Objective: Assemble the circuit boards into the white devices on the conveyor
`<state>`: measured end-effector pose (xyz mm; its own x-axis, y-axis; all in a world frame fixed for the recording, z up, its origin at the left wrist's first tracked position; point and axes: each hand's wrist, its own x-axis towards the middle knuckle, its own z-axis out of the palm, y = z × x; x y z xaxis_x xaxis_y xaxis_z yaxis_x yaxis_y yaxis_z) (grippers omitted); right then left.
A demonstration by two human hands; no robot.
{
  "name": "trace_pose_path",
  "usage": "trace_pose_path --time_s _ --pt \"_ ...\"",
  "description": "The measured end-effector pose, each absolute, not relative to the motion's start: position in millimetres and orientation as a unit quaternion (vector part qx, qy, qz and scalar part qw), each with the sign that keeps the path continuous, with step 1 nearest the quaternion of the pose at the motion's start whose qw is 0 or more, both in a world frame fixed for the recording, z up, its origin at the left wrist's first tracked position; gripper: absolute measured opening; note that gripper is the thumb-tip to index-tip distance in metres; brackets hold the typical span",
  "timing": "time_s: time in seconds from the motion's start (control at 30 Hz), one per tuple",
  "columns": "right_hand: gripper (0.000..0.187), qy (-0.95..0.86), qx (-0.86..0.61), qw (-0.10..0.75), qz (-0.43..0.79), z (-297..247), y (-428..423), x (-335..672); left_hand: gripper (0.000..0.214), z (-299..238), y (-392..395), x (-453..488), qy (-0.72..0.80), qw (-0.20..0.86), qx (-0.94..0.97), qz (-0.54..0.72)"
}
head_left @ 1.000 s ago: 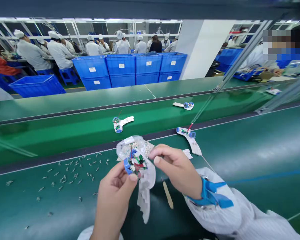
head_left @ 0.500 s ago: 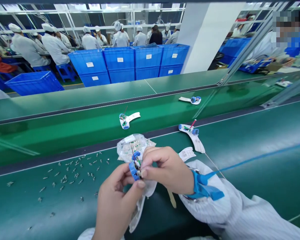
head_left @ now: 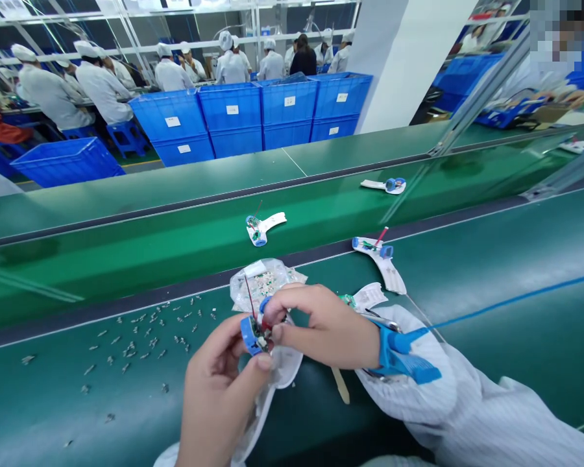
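Note:
My left hand [head_left: 224, 383] is closed round a white curved plastic housing with a blue round part [head_left: 251, 335], a small circuit board and a thin dark red wire standing up. At its right side, my right hand [head_left: 324, 327] pinches with thumb and forefinger at the board; a bit of red shows there, but the fingers hide most of it. A blue wrist strap [head_left: 403, 357] with a cord is on my right wrist. Just beyond the hands lies a clear plastic bag [head_left: 260, 282] of small boards. Scattered small metal parts [head_left: 131, 347] lie to the left.
A similar white housing [head_left: 384, 263] lies on the near bench by a partly hidden one [head_left: 371, 295]. Two more, a left unit [head_left: 259, 232] and a right unit [head_left: 394, 186], ride the green belt [head_left: 126, 240]. Blue bins [head_left: 228, 110] and seated co-workers stand beyond.
The units on the belt have shifted to the right. The held housing has turned slightly and moved a little left, with more of its board and wire showing. My view has tilted slightly.

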<state>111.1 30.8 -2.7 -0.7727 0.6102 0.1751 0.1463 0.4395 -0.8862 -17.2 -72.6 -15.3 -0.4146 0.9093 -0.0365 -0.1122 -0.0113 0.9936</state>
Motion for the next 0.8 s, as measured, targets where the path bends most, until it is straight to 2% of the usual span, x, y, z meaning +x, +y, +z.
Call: trace_pose_path --time_s 0.17,0.37,0.47,0.63,0.8 --pt "0.007 -0.788 -0.247 0.206 0.526 -6.2 34.3 110.9 0.022 -12.8 -73.4 -14.1 0.618 0.361 0.360 0.598" --pt "0.014 -0.757 -0.225 0.212 0.576 -8.1 33.1 111.4 0.021 -9.7 -74.5 -5.8 0.648 0.317 0.338 0.605" --pt "0.016 -0.734 -0.242 0.251 0.582 -10.5 30.4 111.4 0.024 -12.8 -73.5 -9.8 0.639 0.338 0.319 0.613" --pt "0.016 -0.694 -0.310 0.357 0.542 -15.0 22.6 109.5 0.039 -27.2 -69.3 -18.7 0.623 0.385 0.293 0.615" --pt "0.019 -0.685 -0.290 0.416 0.523 -12.9 14.6 109.1 0.039 -27.6 -69.4 -16.5 0.608 0.423 0.313 0.595"
